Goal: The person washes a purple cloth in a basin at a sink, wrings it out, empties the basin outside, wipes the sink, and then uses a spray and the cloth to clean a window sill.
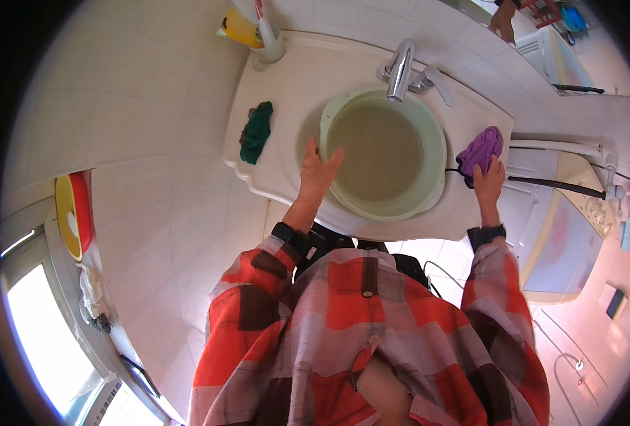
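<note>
A pale green plastic basin of cloudy, greyish water sits in the white washbasin, under a chrome faucet. My left hand is at the basin's left rim, fingers apart, thumb over the inner side and the other fingers outside. On the right of the counter lies a bunched purple cloth with a dark edge. My right hand touches its near end; whether the fingers grip it is unclear. A wet dark green cloth lies on the left side of the counter.
A holder with a toothbrush and a yellow item stands in the back left corner. The faucet lever projects to the right. A mirror spans the back right wall. A washing machine is at right. Red and yellow basins sit on the window ledge.
</note>
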{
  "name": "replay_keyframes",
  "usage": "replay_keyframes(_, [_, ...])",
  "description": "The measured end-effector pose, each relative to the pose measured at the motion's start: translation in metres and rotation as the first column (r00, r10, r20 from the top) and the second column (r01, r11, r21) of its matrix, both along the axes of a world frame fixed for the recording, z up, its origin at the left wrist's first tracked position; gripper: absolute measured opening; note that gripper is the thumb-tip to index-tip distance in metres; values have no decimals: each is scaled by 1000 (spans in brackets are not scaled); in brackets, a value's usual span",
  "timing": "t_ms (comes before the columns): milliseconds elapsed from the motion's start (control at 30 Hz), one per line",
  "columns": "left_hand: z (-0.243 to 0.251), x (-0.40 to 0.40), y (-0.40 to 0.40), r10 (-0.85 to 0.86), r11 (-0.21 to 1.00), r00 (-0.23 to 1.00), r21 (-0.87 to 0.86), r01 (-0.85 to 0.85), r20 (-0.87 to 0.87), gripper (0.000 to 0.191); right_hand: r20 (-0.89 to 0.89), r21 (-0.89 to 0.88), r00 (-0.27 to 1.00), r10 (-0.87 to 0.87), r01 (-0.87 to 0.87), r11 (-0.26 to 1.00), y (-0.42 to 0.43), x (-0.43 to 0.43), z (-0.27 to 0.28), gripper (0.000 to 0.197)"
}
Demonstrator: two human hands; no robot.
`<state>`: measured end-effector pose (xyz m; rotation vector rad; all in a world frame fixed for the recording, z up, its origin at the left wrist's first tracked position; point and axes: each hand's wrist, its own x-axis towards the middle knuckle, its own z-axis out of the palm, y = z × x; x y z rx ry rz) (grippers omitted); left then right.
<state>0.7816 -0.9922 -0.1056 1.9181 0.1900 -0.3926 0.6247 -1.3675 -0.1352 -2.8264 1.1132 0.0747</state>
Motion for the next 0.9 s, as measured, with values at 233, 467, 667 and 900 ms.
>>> replay_keyframes(233, [0, 5, -8, 46, 978, 795, -135, -159, -605, 55, 98, 496, 988, -122, 58, 866, 81, -18, -15, 46])
replay_keyframes(467, [-19, -4, 7, -107, 927, 897, -370, -67, -429, 51, 178, 924, 883, -434, 2, 382, 99, -3, -17, 35])
replay_keyframes(667, [6, -36, 27, -2, 942, 943, -318, -110, -332, 48, 257, 890, 903, -345, -82, 449, 100, 0, 24, 32])
replay_keyframes(900, [46, -101, 59, 120, 908, 963, -365, -205, -243, 47, 398, 873, 907, -139, -329, 359, 103, 5, 76, 32])
